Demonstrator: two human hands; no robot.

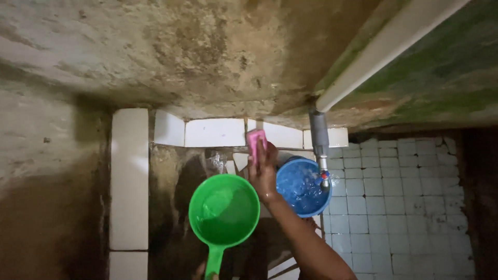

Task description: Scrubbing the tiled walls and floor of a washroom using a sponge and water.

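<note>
Right hand [262, 173] gripping pink bar [256, 144], perhaps soap, green dipper [224, 211], blue bucket [301, 187]

Glossy plastic dipper [224, 210], rough stained wall [207, 52]

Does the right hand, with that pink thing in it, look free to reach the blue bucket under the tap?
Probably yes. The right hand holds the pink sponge right beside the blue bucket, with nothing between them.

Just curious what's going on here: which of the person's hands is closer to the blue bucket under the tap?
Right. The right hand, holding a pink sponge, is just beside the blue bucket. The left hand, at the frame's bottom edge, holds the green dipper by its handle, farther away.
</note>
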